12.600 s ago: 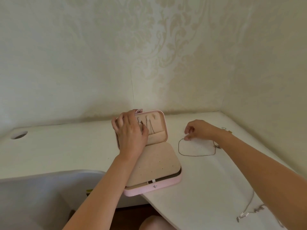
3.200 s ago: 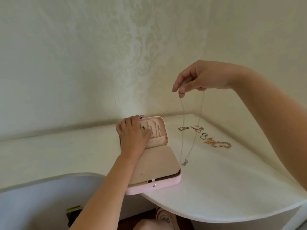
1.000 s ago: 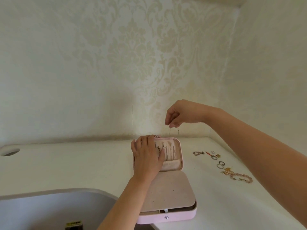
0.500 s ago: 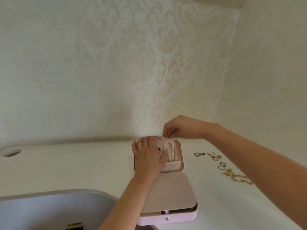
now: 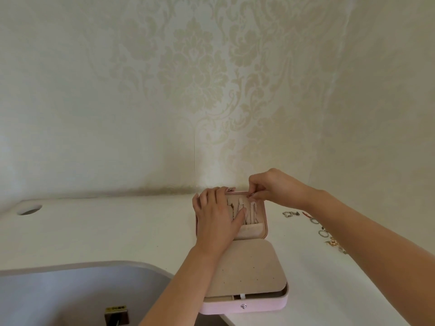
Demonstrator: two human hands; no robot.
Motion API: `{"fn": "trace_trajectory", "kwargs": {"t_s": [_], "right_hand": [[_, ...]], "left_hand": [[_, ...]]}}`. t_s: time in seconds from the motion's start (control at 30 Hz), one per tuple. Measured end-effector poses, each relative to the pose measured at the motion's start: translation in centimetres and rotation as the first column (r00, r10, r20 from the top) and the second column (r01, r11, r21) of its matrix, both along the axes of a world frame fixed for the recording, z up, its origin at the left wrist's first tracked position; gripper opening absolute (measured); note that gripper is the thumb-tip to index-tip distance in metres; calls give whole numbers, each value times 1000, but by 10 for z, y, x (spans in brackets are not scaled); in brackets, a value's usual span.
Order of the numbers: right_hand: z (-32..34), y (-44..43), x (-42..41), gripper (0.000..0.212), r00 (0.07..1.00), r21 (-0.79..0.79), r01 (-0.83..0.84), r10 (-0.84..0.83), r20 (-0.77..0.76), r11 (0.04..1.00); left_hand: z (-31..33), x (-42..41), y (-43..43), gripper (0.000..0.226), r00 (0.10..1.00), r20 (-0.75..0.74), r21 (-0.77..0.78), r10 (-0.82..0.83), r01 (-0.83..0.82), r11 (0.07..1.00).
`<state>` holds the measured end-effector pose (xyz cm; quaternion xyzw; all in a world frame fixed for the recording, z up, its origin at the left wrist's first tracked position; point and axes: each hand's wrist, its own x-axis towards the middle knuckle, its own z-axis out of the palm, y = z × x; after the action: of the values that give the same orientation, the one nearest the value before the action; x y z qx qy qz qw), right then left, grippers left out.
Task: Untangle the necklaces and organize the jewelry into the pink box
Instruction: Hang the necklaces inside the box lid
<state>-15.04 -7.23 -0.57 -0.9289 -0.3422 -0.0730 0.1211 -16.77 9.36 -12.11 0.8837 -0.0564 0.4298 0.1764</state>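
Note:
The pink jewelry box (image 5: 244,305) stands open on the white table, its lid (image 5: 264,222) upright with thin chains hanging inside. My left hand (image 5: 215,220) lies flat against the lid's left side, thumb across the chains. My right hand (image 5: 270,187) is at the lid's top edge and pinches the top of a thin necklace (image 5: 253,214) that hangs down the lid's right side. A beige perforated panel (image 5: 247,269) covers the box's base.
Loose jewelry lies on the table to the right: a silver chain piece (image 5: 290,214), several rings (image 5: 323,232) and a beaded bracelet (image 5: 333,242) partly hidden by my right forearm. A grey chair back (image 5: 70,295) fills the lower left. A cable hole (image 5: 29,210) is at far left.
My right hand has come down from above the box to the lid's top edge, bringing the hanging necklace into the lid. My left hand has stayed on the lid.

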Motion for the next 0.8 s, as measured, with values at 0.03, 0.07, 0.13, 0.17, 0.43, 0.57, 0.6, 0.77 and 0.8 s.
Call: {"fn": "trace_trajectory", "kwargs": {"t_s": [0.03,0.07,0.13,0.17,0.43,0.57,0.6,0.77,0.8], "right_hand": [[1,1,0,7,1000,-18,12,-12,-10,1000],[0,1,1,5,1000,-38,24,-24,-19,999],[-1,3,1,7,998,-94,57,-59,-15,994],[-2,4,1,9,997,-110,78,-80,-13,991],[-2,3,5,16,993,-82,109,-112,-37,991],[-3,8,2,16,989,-62,140,-136,64,988],[-3,9,1,15,982,-53,161,-155,105,985],[-7,11,-3,16,937,-147,210,-156,313,967],[-8,11,-4,18,932,-164,205,-141,334,965]], "left_hand": [[0,0,0,57,1000,4,-3,-2,2,1000],[0,0,0,57,1000,9,-6,-6,6,1000],[0,-1,0,58,999,32,-10,-10,10,1000],[0,-1,0,59,999,44,-10,-9,10,1000],[-2,0,0,61,993,115,-20,8,-6,1000],[-1,0,0,61,994,113,-19,0,3,1000],[-2,0,0,62,993,116,-18,-1,3,1000],[-1,-1,0,62,992,124,-3,9,-9,1000],[-1,-1,0,61,993,120,0,9,-9,1000]]}}
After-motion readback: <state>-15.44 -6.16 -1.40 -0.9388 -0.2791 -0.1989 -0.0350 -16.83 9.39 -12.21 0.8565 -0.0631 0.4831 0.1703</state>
